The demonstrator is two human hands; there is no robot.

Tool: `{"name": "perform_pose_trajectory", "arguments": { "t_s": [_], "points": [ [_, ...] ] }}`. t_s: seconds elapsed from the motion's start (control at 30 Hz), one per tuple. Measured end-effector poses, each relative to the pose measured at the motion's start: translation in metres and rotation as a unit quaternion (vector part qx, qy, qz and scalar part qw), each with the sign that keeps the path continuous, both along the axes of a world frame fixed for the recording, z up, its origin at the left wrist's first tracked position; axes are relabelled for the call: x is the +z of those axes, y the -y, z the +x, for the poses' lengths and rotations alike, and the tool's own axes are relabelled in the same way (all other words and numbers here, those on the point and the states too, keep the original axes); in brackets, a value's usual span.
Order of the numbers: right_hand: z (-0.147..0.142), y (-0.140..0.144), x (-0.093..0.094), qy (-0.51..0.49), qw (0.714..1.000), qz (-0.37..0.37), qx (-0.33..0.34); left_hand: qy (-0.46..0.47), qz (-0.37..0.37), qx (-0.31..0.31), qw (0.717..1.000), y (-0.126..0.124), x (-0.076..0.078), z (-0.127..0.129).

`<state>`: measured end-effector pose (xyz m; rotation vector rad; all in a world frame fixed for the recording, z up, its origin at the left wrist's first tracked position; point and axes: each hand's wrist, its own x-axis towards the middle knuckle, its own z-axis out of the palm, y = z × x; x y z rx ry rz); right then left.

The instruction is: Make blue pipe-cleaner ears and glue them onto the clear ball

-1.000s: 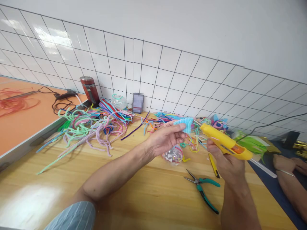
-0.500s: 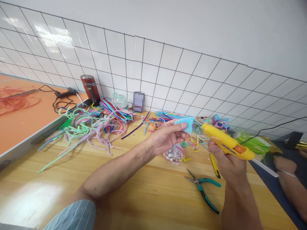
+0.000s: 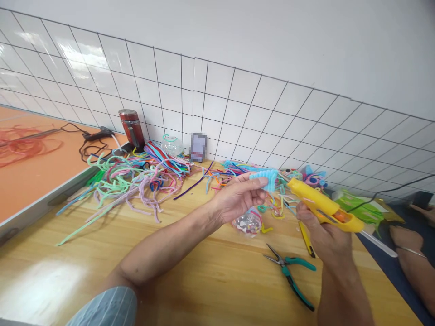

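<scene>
Between the thumb and fingers of my left hand [image 3: 239, 197] is a light blue fuzzy piece [image 3: 269, 179], ribbed like pipe cleaners laid side by side. My right hand [image 3: 328, 237] grips a yellow hot glue gun [image 3: 322, 203], with a clear glue stick [image 3: 379, 244] poking out of its back. The gun's nozzle points left and is close to the blue piece; I cannot tell if they touch. Under my left hand stands a clear plastic ball [image 3: 249, 222] with bits of colour. Pliers with teal handles [image 3: 285, 265] lie spread on the wooden table [image 3: 190, 276].
Tangled pipe cleaners [image 3: 132, 181] cover the back left, near a red flask [image 3: 131, 129] and a phone [image 3: 198, 146] leaning on the tiled wall. A yellow utility knife [image 3: 306, 240] lies beside my right hand. Another person's arm [image 3: 413, 253] shows at the right edge.
The view has shifted slightly, so most things sit a little lower and further right. Both hands keep their hold on the blue piece and the glue gun.
</scene>
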<state>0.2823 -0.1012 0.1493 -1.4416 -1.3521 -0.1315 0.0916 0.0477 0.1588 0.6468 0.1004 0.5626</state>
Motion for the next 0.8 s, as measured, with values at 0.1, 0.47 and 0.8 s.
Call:
{"name": "perform_pose_trajectory", "arguments": {
  "t_s": [0.1,0.47,0.8],
  "points": [
    [0.0011,0.0006,-0.0011,0.000,1.000,-0.006,0.003,0.000,0.003,0.001,1.000,0.0002,0.0004,0.0004],
    [0.0083,0.0006,-0.0091,-0.025,1.000,-0.012,0.002,-0.002,0.010,0.007,1.000,-0.0020,-0.0011,0.0014],
    [0.0015,0.0002,-0.0035,-0.006,1.000,-0.009,0.000,0.008,-0.002,0.013,1.000,-0.0025,0.0027,0.0003]
  ]
}}
